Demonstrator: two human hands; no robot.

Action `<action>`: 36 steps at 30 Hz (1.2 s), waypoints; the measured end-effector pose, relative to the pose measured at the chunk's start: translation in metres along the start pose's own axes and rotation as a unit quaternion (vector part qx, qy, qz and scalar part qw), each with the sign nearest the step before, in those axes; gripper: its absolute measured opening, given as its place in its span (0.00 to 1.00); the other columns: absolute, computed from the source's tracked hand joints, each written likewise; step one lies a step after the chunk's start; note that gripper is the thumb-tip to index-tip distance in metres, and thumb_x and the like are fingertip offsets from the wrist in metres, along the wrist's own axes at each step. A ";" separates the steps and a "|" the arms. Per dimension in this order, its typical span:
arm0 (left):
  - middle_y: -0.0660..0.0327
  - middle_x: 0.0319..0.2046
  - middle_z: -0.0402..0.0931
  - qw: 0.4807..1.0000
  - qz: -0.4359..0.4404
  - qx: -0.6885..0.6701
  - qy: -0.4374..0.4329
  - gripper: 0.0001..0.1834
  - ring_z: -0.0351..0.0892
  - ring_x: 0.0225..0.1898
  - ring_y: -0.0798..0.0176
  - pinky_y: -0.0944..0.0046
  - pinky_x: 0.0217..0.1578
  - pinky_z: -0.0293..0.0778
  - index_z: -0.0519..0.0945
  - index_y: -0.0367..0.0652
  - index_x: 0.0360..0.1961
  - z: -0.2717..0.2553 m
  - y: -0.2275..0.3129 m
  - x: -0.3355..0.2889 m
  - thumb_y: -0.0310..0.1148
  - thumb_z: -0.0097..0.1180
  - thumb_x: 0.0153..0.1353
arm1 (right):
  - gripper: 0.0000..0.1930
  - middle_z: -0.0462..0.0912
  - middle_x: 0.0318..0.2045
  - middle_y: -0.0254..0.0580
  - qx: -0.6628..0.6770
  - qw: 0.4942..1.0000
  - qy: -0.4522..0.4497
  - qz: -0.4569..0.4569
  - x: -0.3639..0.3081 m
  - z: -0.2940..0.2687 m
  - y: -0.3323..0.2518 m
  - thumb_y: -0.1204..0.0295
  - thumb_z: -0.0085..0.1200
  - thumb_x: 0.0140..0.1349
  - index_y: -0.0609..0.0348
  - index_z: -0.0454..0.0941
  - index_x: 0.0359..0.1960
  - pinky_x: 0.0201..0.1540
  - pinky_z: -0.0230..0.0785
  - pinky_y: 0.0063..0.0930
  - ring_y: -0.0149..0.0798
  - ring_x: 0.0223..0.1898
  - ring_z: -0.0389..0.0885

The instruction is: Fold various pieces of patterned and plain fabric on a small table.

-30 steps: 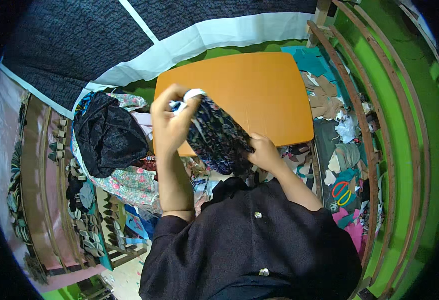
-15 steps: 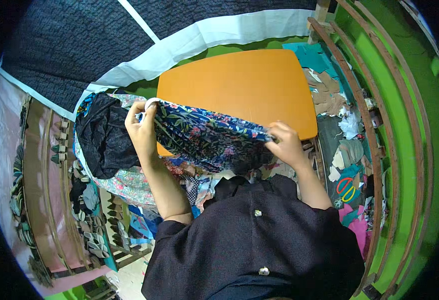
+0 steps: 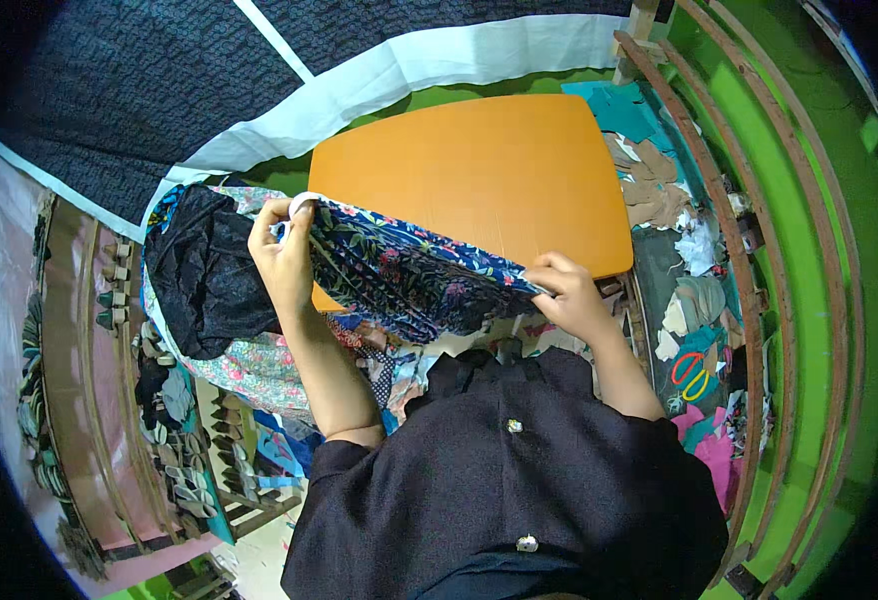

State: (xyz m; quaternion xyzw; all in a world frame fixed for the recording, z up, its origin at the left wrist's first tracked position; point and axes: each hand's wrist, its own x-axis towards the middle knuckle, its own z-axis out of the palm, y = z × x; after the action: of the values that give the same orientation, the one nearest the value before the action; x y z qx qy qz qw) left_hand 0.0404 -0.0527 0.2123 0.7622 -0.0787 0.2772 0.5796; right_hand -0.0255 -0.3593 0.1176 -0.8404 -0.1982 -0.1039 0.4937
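Left hand point(image 3: 284, 262): thumb and fingers pinch the upper left corner of a dark blue flowered cloth point(image 3: 409, 272), at a white band point(image 3: 305, 203) along its edge. Right hand point(image 3: 571, 295): thumb and bent fingers pinch the same cloth at its right end. The cloth is held up between the two hands, its top edge drawn fairly straight and sloping down to the right, the lower part hanging in folds in front of the near edge of an orange table point(image 3: 469, 165).

Right side: a dark shelf point(image 3: 651, 268) beside the table, bounded by wooden rails point(image 3: 747, 330). On it lie teal pieces point(image 3: 624, 115) at the far end, then brown scraps point(image 3: 647, 195), a crumpled white piece point(image 3: 697, 250), grey cloth point(image 3: 701, 302), scissors point(image 3: 696, 398) with red and yellow handles, and pink scraps point(image 3: 717, 468) at the near end.

Left side: black cloth point(image 3: 207, 275) is heaped over pale flowered cloth point(image 3: 254, 375), near the left hand; whether a container sits underneath cannot be told. Farther left, a wooden rack point(image 3: 109, 400) has rows of shoe-shaped pieces point(image 3: 189, 490) beside it, too small to identify surely.
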 end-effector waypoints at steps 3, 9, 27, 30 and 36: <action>0.71 0.22 0.66 1.000 0.010 0.016 -0.004 0.06 0.60 0.26 0.77 0.76 0.29 0.57 0.72 0.37 0.23 0.004 0.004 0.001 0.26 0.54 0.54 | 0.10 0.74 0.31 0.48 -0.038 0.998 -0.051 -0.003 0.000 0.004 0.001 0.81 0.50 0.44 0.62 0.78 0.31 0.39 0.67 0.33 0.48 0.35 0.75; 0.70 0.23 0.69 0.998 0.045 0.037 0.027 0.05 0.62 0.27 0.77 0.77 0.29 0.58 0.74 0.35 0.24 0.004 0.017 -0.001 0.26 0.54 0.54 | 0.08 0.74 0.30 0.51 -0.218 0.965 0.143 0.037 0.000 0.014 0.018 0.80 0.48 0.42 0.65 0.76 0.26 0.39 0.65 0.40 0.52 0.36 0.73; 0.68 0.23 0.66 0.989 0.123 -0.079 0.021 0.10 0.61 0.25 0.76 0.76 0.26 0.57 0.72 0.37 0.27 -0.006 0.020 0.000 0.32 0.59 0.52 | 0.12 0.79 0.27 0.46 -0.027 0.959 -0.280 -0.030 -0.018 0.072 0.050 0.72 0.53 0.45 0.56 0.79 0.34 0.39 0.67 0.37 0.47 0.33 0.77; 0.67 0.26 0.67 0.981 0.164 -0.099 0.003 0.14 0.64 0.26 0.74 0.75 0.27 0.59 0.72 0.37 0.28 -0.011 0.011 0.010 0.36 0.61 0.51 | 0.09 0.78 0.27 0.48 -0.111 0.904 -0.411 -0.030 -0.020 0.087 0.045 0.68 0.54 0.45 0.58 0.76 0.28 0.45 0.61 0.38 0.48 0.34 0.76; 0.64 0.27 0.68 0.967 0.129 -0.208 0.067 0.15 0.69 0.27 0.72 0.74 0.30 0.66 0.70 0.39 0.33 -0.010 0.017 0.022 0.37 0.59 0.53 | 0.08 0.78 0.22 0.43 -0.134 0.938 -0.318 0.029 -0.023 0.098 0.059 0.68 0.51 0.48 0.57 0.77 0.27 0.46 0.59 0.40 0.45 0.30 0.76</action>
State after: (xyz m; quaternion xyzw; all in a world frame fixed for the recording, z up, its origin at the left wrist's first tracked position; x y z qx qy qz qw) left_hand 0.0477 -0.0444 0.2396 0.5881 -0.1930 0.3775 0.6888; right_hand -0.0225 -0.3045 0.0147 -0.8933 -0.3044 0.1579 0.2905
